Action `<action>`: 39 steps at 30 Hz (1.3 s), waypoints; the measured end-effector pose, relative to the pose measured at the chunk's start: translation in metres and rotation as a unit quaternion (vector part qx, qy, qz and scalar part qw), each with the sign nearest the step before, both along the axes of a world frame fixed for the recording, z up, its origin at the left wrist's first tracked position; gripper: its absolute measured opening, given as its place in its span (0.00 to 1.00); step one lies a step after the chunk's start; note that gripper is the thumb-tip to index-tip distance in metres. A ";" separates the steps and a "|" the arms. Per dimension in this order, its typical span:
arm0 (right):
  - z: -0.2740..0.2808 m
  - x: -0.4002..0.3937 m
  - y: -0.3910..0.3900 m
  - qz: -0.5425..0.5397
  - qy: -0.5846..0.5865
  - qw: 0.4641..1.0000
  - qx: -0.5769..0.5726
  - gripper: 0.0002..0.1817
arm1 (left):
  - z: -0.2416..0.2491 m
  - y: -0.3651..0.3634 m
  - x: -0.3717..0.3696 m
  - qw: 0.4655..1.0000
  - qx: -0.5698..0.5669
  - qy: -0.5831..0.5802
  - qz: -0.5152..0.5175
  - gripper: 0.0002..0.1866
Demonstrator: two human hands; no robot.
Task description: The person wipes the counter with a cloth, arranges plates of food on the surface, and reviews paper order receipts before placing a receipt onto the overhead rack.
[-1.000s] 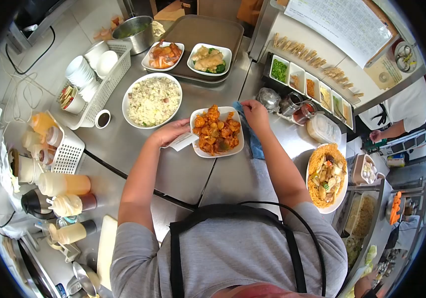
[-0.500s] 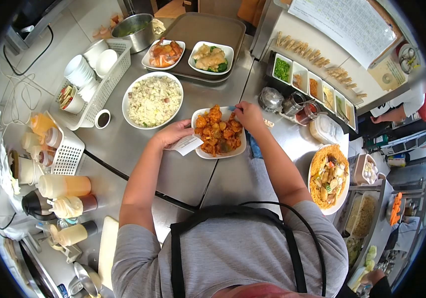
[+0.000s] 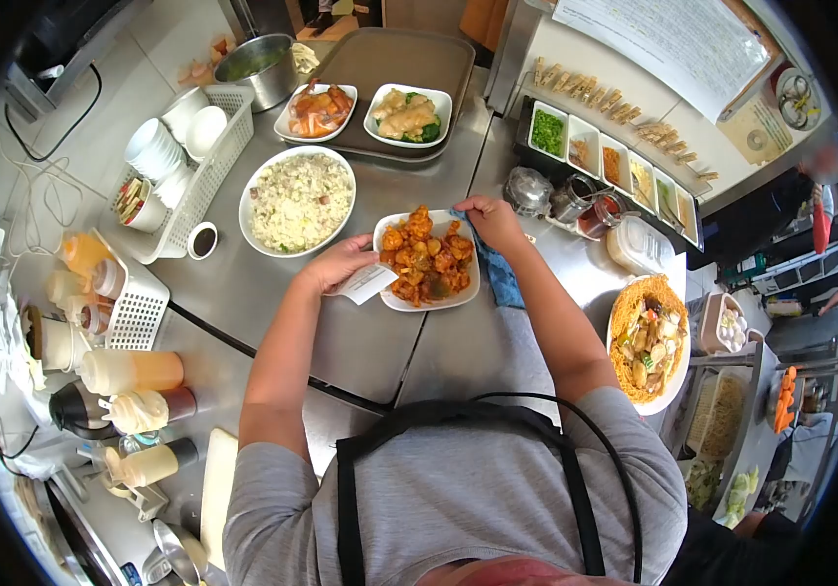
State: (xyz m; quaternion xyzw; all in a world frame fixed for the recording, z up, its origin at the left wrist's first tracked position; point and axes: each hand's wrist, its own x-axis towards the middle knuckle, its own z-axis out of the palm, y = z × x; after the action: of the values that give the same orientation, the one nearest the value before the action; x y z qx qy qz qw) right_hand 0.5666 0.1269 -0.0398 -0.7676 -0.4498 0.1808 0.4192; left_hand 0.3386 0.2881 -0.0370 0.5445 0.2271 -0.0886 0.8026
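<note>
A white square dish (image 3: 460,298) of red-orange sauced pieces (image 3: 429,256) lies before me on the steel counter. At its left rim, my left hand (image 3: 339,265) pinches a white paper slip (image 3: 364,283), which overlaps the dish's edge. My right hand (image 3: 492,223) is closed on a blue cloth (image 3: 499,269) at the dish's upper right corner; the cloth hangs down along the right side. Left of the dish stands a white bowl of fried rice (image 3: 299,202).
A brown tray (image 3: 395,51) holds two filled dishes at the back. Seasoning containers (image 3: 614,166) and a noodle plate (image 3: 648,344) are on the right. White baskets (image 3: 206,186) with bowls and sauce bottles (image 3: 131,369) line the left. People stand at far right.
My right hand has moved slightly away from the food to the dish's corner, and more of the blue cloth shows. The left hand still has the slip. People at far right have shifted.
</note>
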 end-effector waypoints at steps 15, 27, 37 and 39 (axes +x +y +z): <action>0.004 -0.002 -0.073 -0.058 0.156 0.986 0.002 0.10 | 0.008 -0.043 -0.023 0.993 0.026 0.017 0.112 0.26; 0.001 -0.024 -0.082 0.034 0.189 0.981 -0.037 0.10 | -0.001 -0.109 -0.039 0.962 -0.050 -0.004 0.268 0.22; 0.006 0.007 -0.066 -0.082 -0.022 0.996 0.034 0.10 | 0.015 -0.051 -0.082 0.993 -0.074 -0.001 0.095 0.26; 0.014 -0.004 -0.055 -0.053 -0.085 0.994 0.044 0.10 | 0.022 -0.039 -0.071 0.995 -0.062 0.016 0.080 0.27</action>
State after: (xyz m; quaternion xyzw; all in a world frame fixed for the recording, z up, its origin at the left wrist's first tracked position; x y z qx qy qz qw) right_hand 0.5631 0.0718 -0.0257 -0.7838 -0.4499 0.0728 0.4218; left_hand 0.2674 0.2493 -0.0154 0.4724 0.2766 -0.0466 0.8355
